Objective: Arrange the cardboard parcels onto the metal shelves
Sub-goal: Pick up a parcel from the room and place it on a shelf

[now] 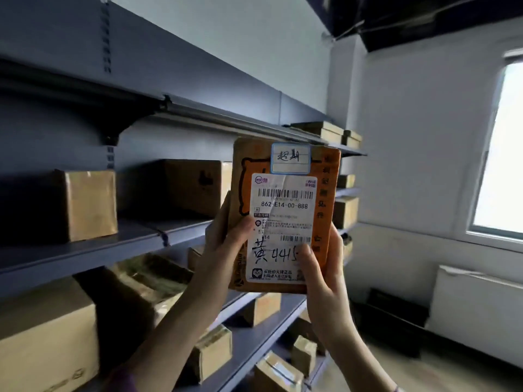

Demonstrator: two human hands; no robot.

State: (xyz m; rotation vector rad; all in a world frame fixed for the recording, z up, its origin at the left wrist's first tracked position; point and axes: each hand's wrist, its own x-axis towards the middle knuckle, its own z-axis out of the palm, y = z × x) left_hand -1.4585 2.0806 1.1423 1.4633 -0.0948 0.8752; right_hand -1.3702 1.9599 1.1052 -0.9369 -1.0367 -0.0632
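Observation:
I hold an orange-printed cardboard parcel (328, 199) upright in front of me, its white shipping label and a small blue-edged sticker facing me. My left hand (226, 244) grips its left edge, thumb on the label. My right hand (322, 278) grips its lower right corner, thumb across the label's handwriting. The parcel is level with the grey metal shelves (85, 250) on my left, in front of their outer edge.
Brown boxes (90, 205) stand on the middle shelf, with another box (195, 185) beside them. Several more parcels lie on the lower shelves (263, 306) and the top shelf (325, 130). A window (503, 154) is at the right, dark crates (390, 321) on the floor.

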